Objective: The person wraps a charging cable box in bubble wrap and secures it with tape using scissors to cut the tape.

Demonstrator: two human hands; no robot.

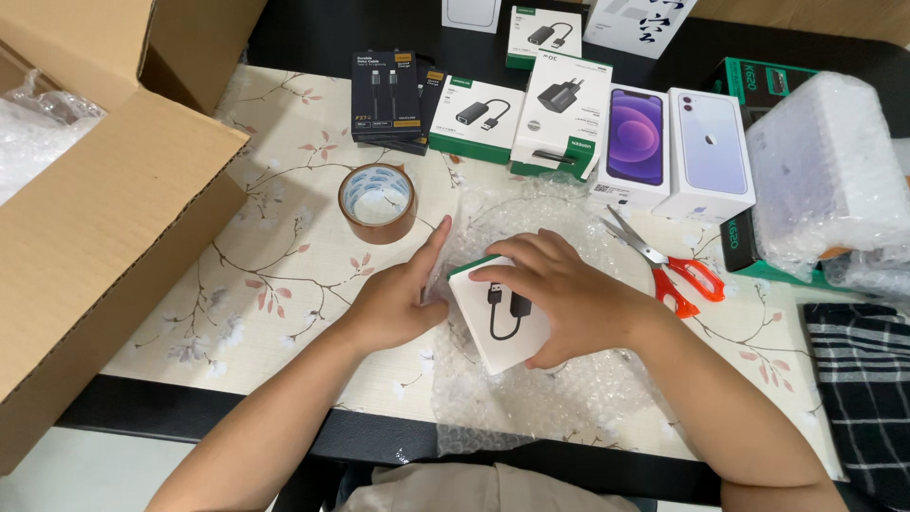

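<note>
Head view. Right hand (569, 289) curled over a small white box (498, 322) with a green edge and a cable drawing on its face, fingers closed around its upper and right sides, thumb at the lower edge. Box tilted, resting on a sheet of bubble wrap (531, 398) at the middle of the surface (284, 265), which carries a floral cloth. Left hand (403, 294) flat and loosely open at nine o'clock of the box, forefinger stretched toward twelve, palm edge touching the box's left side and pressing on the wrap, gripping nothing.

Roll of brown tape (378, 202) lying at eleven o'clock of the left hand, near but apart. Red-handled scissors (668, 265) at two o'clock of the right hand, just beside the wrist. Row of boxed goods at twelve o'clock: black cable box (384, 95), white adapter box (476, 118), white charger box (562, 114), two phone boxes (678, 147). Open cardboard carton (104, 228) at nine o'clock, past the tape. Bundle in bubble wrap (825, 171) at three o'clock. Checked cloth (863, 379) at four o'clock.
</note>
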